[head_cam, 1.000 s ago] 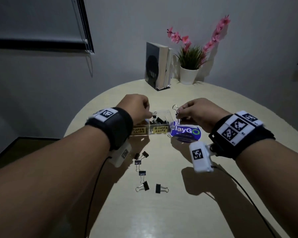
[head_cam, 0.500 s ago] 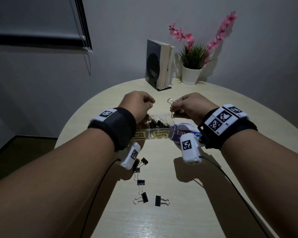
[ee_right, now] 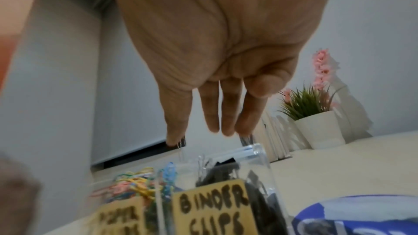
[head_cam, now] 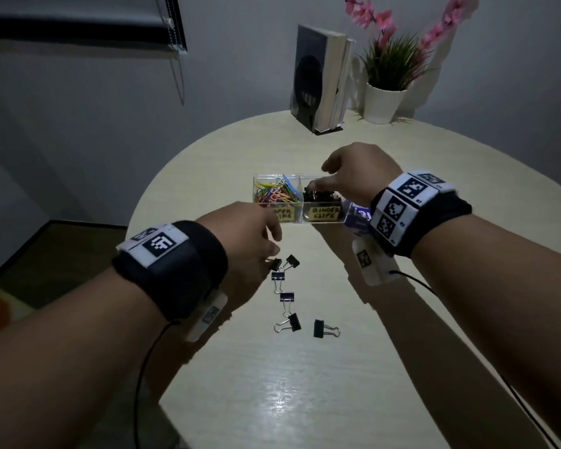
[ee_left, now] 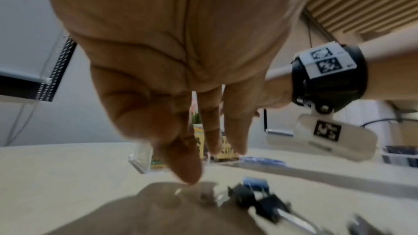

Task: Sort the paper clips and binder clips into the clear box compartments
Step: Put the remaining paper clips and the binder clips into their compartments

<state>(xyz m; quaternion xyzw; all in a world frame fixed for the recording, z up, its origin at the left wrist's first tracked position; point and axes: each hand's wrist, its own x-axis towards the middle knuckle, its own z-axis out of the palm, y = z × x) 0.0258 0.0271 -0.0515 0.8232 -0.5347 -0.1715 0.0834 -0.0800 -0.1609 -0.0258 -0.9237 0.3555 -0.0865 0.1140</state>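
Both hands are at work. Right hand (head_cam: pixel 357 176) hangs over the box's (head_cam: pixel 300 202) binder-clip side, fingers (ee_right: pixel 228 113) straight and loose, holding nothing. Left hand (head_cam: pixel 246 241) reaches down to the loose binder clips (head_cam: pixel 289 286), fingers spread, thumb tip near the table (head_cam: pixel 305 400); it seems empty, though blur in its wrist view leaves that unsure.

Box sits mid-table, toward the far edge: paper clips (head_cam: pixel 274 194) fill the left compartment, black binder clips the right. Six or so binder clips lie in a line toward the near edge.

Judged step: fetching the next binder clip. Next move calls for pinching the nearest clip by its body, then lifting it to the right compartment.

A blue pack (head_cam: pixel 358 218) lies beside the box; books (head_cam: pixel 319 79) and a plant (head_cam: pixel 389 82) stand at the far edge.
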